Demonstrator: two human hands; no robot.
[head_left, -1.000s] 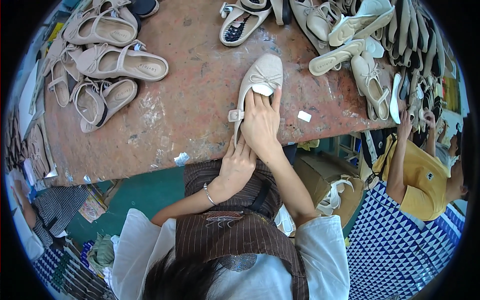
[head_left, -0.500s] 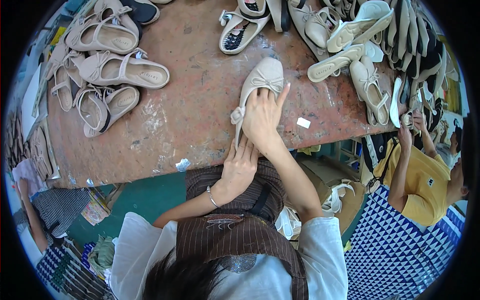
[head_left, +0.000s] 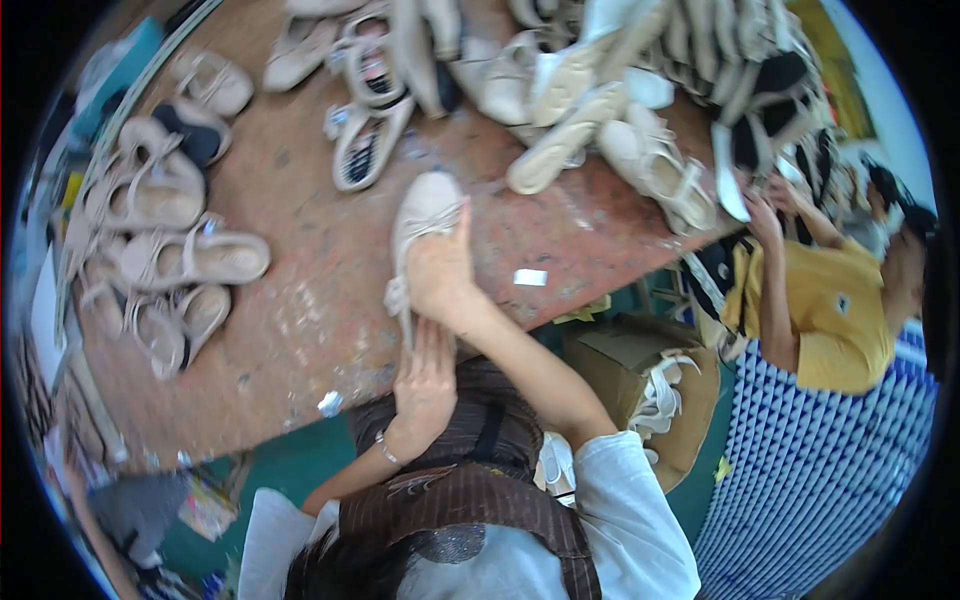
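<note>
From my remote feed, I saw a beige bow shoe (head_left: pixel 432 192) under two hands.
It lay on the worn table (head_left: pixel 300 240), toe pointing away from the person. The right hand's (head_left: pixel 438 278) fingers reached into its opening, their grip hidden from me; the left hand's (head_left: pixel 426 388) fingers stretched straight beside its heel, and I couldn't tell whether they gripped.

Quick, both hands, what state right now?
Left hand: extended at the rear of the shoe; grip cannot be told.
Right hand: reaching into the shoe, fingertips hidden; grip cannot be told.
</note>
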